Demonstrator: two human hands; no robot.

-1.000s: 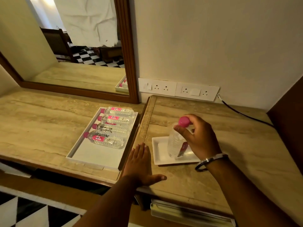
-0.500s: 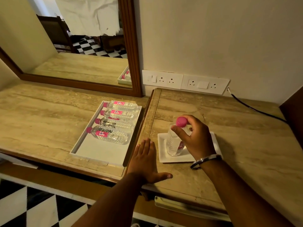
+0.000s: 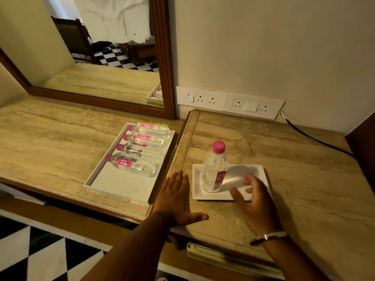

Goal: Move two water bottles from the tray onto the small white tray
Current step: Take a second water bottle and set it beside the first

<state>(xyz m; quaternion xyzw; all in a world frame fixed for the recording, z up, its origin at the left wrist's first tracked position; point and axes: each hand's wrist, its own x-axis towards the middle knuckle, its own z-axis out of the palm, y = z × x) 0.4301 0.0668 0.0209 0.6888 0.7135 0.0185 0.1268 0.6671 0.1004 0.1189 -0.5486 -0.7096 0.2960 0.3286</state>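
One clear water bottle with a pink cap (image 3: 214, 167) stands upright on the left part of the small white tray (image 3: 253, 173). My right hand (image 3: 254, 201) hovers open just right of it and nearer me, blurred, holding nothing. The long white tray (image 3: 121, 185) to the left holds several bottles lying on their sides, the nearest one (image 3: 133, 164) with its cap pointing left. Between the two trays my left hand (image 3: 176, 197) rests flat on the marble top, fingers spread.
A framed mirror (image 3: 164, 57) leans at the back left. Wall sockets (image 3: 229, 102) sit behind the small tray, and a black cable (image 3: 316, 138) runs along the back right. A dark wooden panel (image 3: 365, 151) bounds the right side. A drawer handle (image 3: 229, 258) shows below the front edge.
My right hand has let go of the bottle's cap and pulled back toward me. The bottle now stands alone on the small tray. My left hand has stayed flat.
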